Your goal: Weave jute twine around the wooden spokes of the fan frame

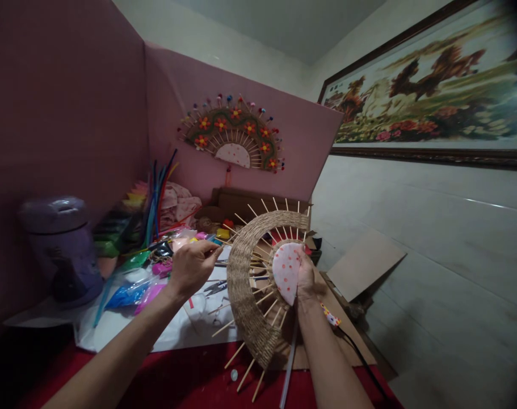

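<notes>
A half-round fan of wooden sticks and woven brown twine [240, 278] is held up in the middle of the view. Its inner half-disc is white cloth with orange-red dots [286, 267]. My right hand [306, 278] grips the fan by this half-disc at its straight edge, with the thumb on the front. Bare stick ends stick out beyond the twine band all round. My left hand [195, 267] is at the fan's left side, finger and thumb pinched together close to a stick tip; whatever lies between them is too small to make out.
A finished-looking fan with flowers [232, 136] hangs on the pink panel. Bagged craft materials [133, 292], pliers [215, 288] and a purple container [64, 250] stand or lie at left. A glue gun [330, 315] with a black cord rests on cardboard [347, 346] at right.
</notes>
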Motion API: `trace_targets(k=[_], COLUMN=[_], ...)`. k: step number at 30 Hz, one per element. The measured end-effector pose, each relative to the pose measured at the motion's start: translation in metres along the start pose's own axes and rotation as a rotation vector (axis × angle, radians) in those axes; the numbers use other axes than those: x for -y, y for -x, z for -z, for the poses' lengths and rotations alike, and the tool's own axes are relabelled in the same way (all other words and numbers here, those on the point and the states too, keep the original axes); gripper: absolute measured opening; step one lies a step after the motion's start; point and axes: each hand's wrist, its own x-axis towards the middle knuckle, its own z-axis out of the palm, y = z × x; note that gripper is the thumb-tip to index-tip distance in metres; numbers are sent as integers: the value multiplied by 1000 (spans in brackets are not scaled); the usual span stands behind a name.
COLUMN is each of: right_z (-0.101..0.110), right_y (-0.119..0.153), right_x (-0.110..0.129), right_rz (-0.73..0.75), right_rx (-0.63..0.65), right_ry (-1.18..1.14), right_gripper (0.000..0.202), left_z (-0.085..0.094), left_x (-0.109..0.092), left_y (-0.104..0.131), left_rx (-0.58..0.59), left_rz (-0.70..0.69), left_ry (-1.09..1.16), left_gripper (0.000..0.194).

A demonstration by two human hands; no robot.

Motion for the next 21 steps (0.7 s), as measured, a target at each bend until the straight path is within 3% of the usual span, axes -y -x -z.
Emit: trace_targets(k=[6, 13, 21], right_z=[3, 7, 4], right_y=[-3, -4, -2], right_x=[-3, -5, -1], right_rz=[-33, -120, -39], right_rx=[17, -32, -32], right_ry=[-1, -24, 38], right_gripper=[38, 39, 44], left_z=[-2, -7, -9], left_x=[-1, 3, 2], left_y=[2, 5, 7], left_rx=[30, -59, -113], left_rz=[-145, -293, -380], left_ry=[14, -54, -108], left_gripper=[16, 17, 22])
